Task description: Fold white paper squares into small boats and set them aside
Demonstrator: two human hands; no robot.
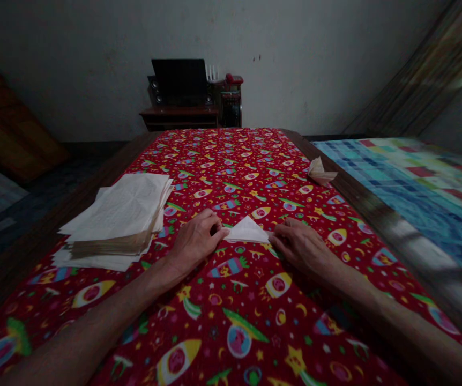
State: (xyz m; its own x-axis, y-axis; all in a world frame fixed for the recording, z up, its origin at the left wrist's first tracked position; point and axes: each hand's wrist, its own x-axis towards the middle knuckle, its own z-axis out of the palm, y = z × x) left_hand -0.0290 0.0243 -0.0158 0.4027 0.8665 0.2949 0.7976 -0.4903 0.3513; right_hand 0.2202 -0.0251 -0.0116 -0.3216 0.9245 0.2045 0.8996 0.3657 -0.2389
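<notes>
A small sheet of white paper folded into a triangle [249,230] lies on the red patterned cloth [231,300], its peak pointing away from me. My left hand [199,236] pinches the left corner between thumb and fingers. At the opposite corner, my right hand [301,244] is closed with its fingertips on the paper. Left of my hands sits a thick, uneven stack of paper sheets [122,206]. Toward the right edge of the cloth stands a folded paper piece [320,172] with pointed flaps.
Dark table borders [392,252] flank the cloth. A bed with a blue checked cover [379,182] adjoins on the right. Against the far wall, a black screen [180,80] and speakers stand on a small desk [178,113]. A wooden cabinet [14,128] is at the left.
</notes>
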